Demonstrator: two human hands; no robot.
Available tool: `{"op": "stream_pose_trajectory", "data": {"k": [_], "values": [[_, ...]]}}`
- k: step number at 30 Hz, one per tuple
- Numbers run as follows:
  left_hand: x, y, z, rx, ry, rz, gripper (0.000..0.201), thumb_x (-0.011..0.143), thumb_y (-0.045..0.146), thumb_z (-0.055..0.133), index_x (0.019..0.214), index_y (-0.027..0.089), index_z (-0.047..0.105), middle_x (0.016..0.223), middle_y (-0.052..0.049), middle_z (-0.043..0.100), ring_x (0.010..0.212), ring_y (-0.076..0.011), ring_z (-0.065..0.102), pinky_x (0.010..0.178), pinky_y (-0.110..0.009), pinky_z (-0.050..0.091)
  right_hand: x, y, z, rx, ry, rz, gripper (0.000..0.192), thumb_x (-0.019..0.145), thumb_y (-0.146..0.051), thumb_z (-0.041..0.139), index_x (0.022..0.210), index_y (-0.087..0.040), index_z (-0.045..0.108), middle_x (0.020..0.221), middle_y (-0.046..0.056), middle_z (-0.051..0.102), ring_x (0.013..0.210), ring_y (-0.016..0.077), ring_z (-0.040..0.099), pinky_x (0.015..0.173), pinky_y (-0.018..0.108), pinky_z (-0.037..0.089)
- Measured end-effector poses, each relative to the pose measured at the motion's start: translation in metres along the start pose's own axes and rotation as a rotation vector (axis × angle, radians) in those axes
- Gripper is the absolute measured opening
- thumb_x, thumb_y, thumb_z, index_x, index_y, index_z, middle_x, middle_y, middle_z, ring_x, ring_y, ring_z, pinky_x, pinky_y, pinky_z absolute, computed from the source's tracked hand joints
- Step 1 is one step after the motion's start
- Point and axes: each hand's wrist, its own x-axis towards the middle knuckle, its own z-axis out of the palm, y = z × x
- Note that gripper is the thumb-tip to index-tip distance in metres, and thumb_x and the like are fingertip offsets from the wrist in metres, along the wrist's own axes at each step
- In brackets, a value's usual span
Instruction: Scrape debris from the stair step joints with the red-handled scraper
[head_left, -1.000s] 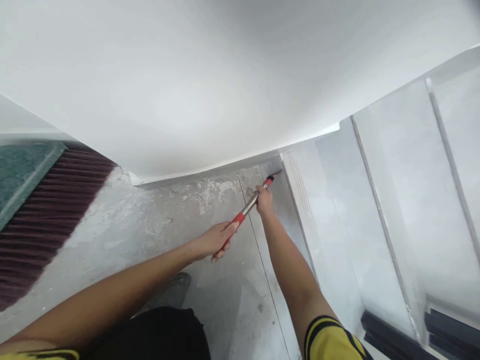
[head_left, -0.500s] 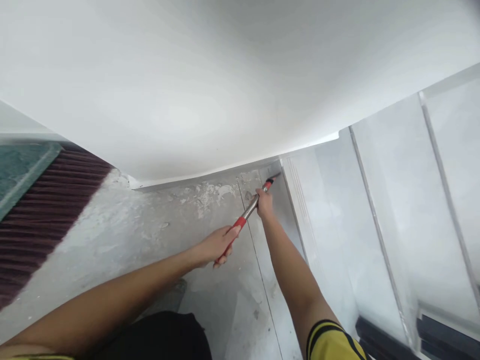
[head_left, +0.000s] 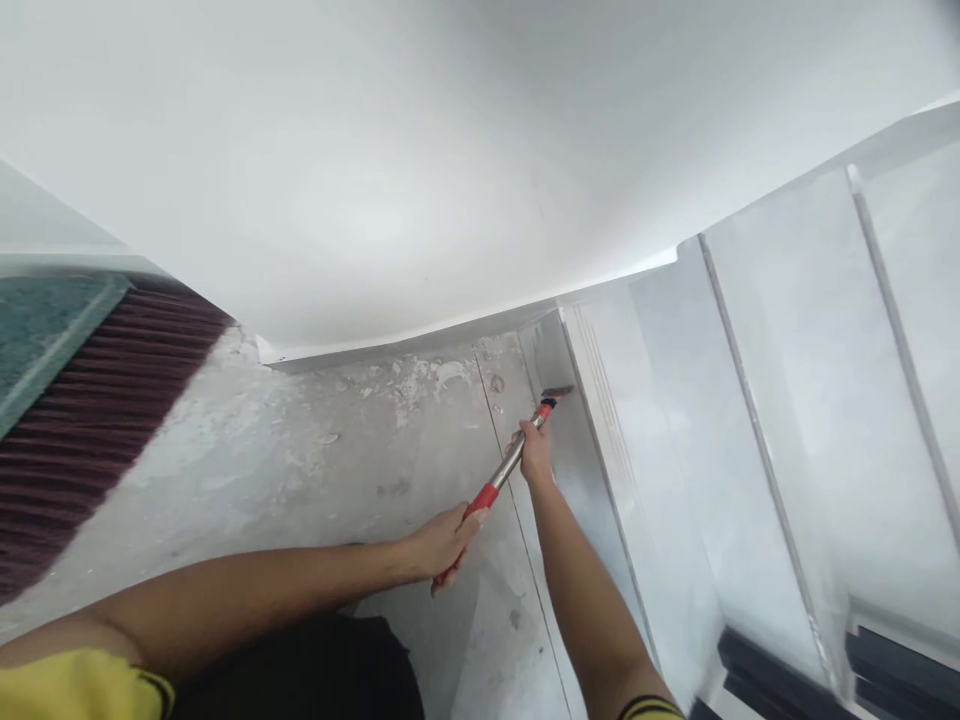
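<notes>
One red-handled scraper (head_left: 509, 461) sits wrapped in the left hand (head_left: 445, 545) and right hand (head_left: 535, 455), its blade (head_left: 557, 391) near the step edge (head_left: 606, 480); floor (head_left: 352, 490) opens leftward, bounded by white wall (head_left: 375, 220) and maroon ridged covering (head_left: 112, 420).

The scraper (head_left: 507, 468) drew back toward the person, its blade ending farther from the white wall (head_left: 360, 200) and pointing more sideways. The left hand (head_left: 442, 545) and right hand (head_left: 536, 455) came back with it, uncovering a dark smudge (head_left: 394, 488). More of the left sleeve (head_left: 79, 685) showed, less of the right sleeve (head_left: 651, 709)
</notes>
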Motion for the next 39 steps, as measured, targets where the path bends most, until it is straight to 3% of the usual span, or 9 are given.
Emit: {"op": "stream_pose_trajectory", "data": {"k": [5, 7, 14, 21, 28, 34, 39], "values": [[0.005, 0.049, -0.045, -0.08, 0.144, 0.091, 0.046, 0.084, 0.063, 0.02, 0.094, 0.02, 0.036, 0.057, 0.006, 0.042, 0.037, -0.0079, 0.04, 0.032, -0.019, 0.035, 0.061, -0.042, 0.06, -0.1, -0.065, -0.071, 0.017, 0.062, -0.023, 0.054, 0.071, -0.019, 0.041, 0.045, -0.007, 0.044, 0.036, 0.0096, 0.044, 0.034, 0.02, 0.033], [0.004, 0.054, -0.054, -0.077, 0.146, 0.094, 0.048, 0.083, 0.064, 0.022, 0.094, 0.02, 0.036, 0.057, 0.006, 0.043, 0.036, -0.0072, 0.039, 0.033, -0.019, 0.034, 0.067, -0.044, 0.069, -0.072, -0.068, -0.103, 0.017, 0.062, -0.024, 0.054, 0.069, -0.019, 0.04, 0.045, -0.007, 0.043, 0.037, 0.0092, 0.044, 0.035, 0.019, 0.033], [0.001, 0.011, -0.032, -0.012, 0.035, 0.014, 0.051, 0.08, 0.069, 0.024, 0.094, 0.021, 0.034, 0.056, 0.006, 0.043, 0.034, -0.0084, 0.041, 0.03, -0.019, 0.032, 0.02, -0.006, 0.026, -0.008, -0.026, 0.002, 0.019, 0.064, -0.028, 0.053, 0.072, -0.02, 0.038, 0.046, -0.007, 0.046, 0.036, 0.0089, 0.043, 0.036, 0.019, 0.034], [0.002, 0.063, -0.081, -0.073, 0.166, 0.111, 0.049, 0.082, 0.067, 0.024, 0.093, 0.021, 0.037, 0.055, 0.006, 0.041, 0.035, -0.0067, 0.037, 0.032, -0.019, 0.032, 0.078, -0.051, 0.09, -0.114, -0.068, -0.062, 0.015, 0.062, -0.022, 0.053, 0.068, -0.019, 0.039, 0.045, -0.006, 0.044, 0.037, 0.009, 0.043, 0.034, 0.019, 0.031], [0.016, 0.03, -0.057, -0.034, 0.101, 0.09, 0.048, 0.081, 0.066, 0.025, 0.096, 0.021, 0.035, 0.053, 0.007, 0.042, 0.034, -0.0093, 0.04, 0.03, -0.02, 0.032, 0.056, -0.031, 0.06, -0.085, -0.11, -0.059, 0.019, 0.064, -0.026, 0.053, 0.071, -0.02, 0.037, 0.045, -0.007, 0.043, 0.036, 0.0082, 0.042, 0.036, 0.018, 0.032], [0.011, 0.049, -0.073, -0.071, 0.15, 0.095, 0.049, 0.081, 0.067, 0.025, 0.094, 0.021, 0.036, 0.056, 0.006, 0.042, 0.035, -0.0072, 0.038, 0.032, -0.019, 0.032, 0.071, -0.038, 0.079, -0.106, -0.087, -0.071, 0.016, 0.063, -0.024, 0.052, 0.07, -0.02, 0.038, 0.046, -0.007, 0.043, 0.037, 0.0089, 0.042, 0.035, 0.019, 0.031], [0.011, 0.043, -0.066, -0.06, 0.113, 0.067, 0.047, 0.082, 0.066, 0.024, 0.093, 0.021, 0.035, 0.054, 0.006, 0.042, 0.033, -0.0083, 0.039, 0.03, -0.02, 0.032, 0.064, -0.038, 0.068, -0.162, -0.097, -0.071, 0.015, 0.063, -0.024, 0.053, 0.067, -0.019, 0.039, 0.045, -0.008, 0.04, 0.036, 0.0073, 0.038, 0.034, 0.018, 0.029]]}}
